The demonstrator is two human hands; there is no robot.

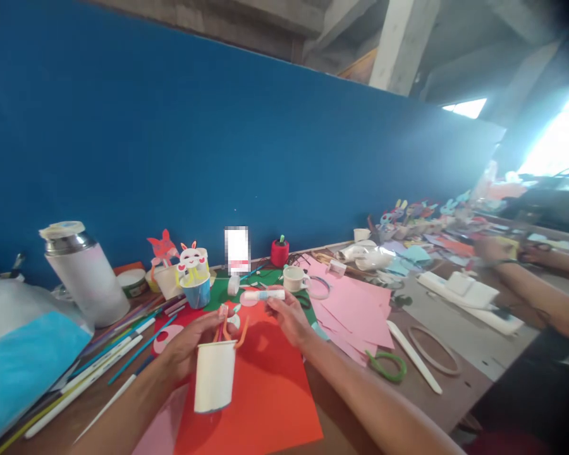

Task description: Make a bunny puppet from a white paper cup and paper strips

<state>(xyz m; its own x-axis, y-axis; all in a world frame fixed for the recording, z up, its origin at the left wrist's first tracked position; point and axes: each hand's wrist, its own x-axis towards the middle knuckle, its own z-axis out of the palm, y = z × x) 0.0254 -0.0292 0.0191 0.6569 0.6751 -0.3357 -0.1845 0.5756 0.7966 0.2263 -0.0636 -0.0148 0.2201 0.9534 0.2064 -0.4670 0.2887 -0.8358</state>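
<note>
White paper cup [215,377] is held upright, with a slight tilt, above the near part of the red sheet [275,392] on the desk [332,411]. It is gripped at its left side by the left hand [196,341], whose fingertips are placed beside the bent orange strips [241,333] rising from the rim. A white tube [264,295] with a pale blue band is pinched between the fingers of the right hand [289,316], and is kept almost horizontal, farther than the cup and to the right of it. To the left, long markers [88,379] and a white flask [86,275] are seen; behind the left hand, a blue decorated cup [196,292] is placed. At the far side, a red pot [279,253] and a white mug [294,279] are found. On the right, pink sheets [355,309] are spread, with a green loop [389,366] lying near them. Farther right, another person's arm [540,294] is seen over the desk.
</note>
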